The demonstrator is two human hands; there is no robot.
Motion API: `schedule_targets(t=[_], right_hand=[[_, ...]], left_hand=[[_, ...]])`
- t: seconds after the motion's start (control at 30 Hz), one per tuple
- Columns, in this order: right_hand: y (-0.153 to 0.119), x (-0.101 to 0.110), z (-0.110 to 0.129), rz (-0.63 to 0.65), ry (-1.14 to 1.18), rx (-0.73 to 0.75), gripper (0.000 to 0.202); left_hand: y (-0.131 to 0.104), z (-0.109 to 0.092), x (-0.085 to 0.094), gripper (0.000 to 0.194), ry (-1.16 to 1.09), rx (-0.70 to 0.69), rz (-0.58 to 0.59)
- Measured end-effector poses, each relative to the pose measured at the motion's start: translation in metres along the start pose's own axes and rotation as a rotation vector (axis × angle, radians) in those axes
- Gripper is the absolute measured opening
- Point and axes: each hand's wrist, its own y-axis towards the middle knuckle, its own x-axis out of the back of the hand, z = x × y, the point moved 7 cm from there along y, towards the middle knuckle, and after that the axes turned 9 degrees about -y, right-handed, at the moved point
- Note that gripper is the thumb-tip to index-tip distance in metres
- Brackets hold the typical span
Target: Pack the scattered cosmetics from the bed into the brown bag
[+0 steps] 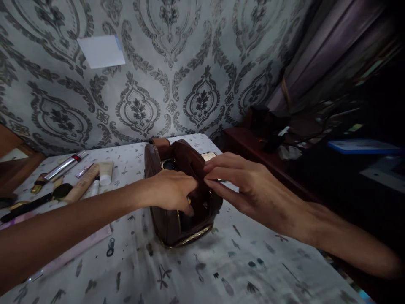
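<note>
A brown toiletry bag point(165, 230) with a gold zip stands unzipped on the patterned white cloth. Reaching down into it, my left hand point(172, 188) has its fingers curled and partly hidden inside. A small yellow spot shows by the thumb, but what these fingers hold I cannot make out. At the bag's right rim, my right hand point(243, 183) pinches the edge between thumb and fingers. Inside the bag, beyond my left hand, a dark round item point(169, 164) is visible.
To the left lie a silver tube point(65, 166), a white-capped cream tube point(106, 173), a beige bottle point(82, 183) and a pink pouch point(95, 236). A phone point(208, 156) lies behind the bag. A blue-edged tablet-like object point(360, 146) rests at the right, beyond a dark red ledge point(249, 145).
</note>
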Motion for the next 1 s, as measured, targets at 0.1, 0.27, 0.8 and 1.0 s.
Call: schedule_targets(t=[0.1, 0.27, 0.8, 1.0], right_hand=[[-0.012, 0.011, -0.005, -0.124, 0.043, -0.08, 0.018], [-0.033, 0.015, -0.012, -0.247, 0.105, -0.207, 0.012], [-0.099, -0.026, -0.039, -0.338, 0.26, -0.547, 0.012], [-0.112, -0.043, -0.043, -0.3, 0.268, -0.641, 0.017]], left_hand=[[0.001, -0.003, 0.0, 0.038, -0.021, -0.02, -0.028], [0.006, -0.015, -0.001, 0.03, -0.081, -0.079, -0.099], [0.028, -0.013, -0.007, 0.027, -0.336, -0.072, -0.016], [0.03, -0.016, -0.007, 0.029, -0.276, -0.106, -0.007]])
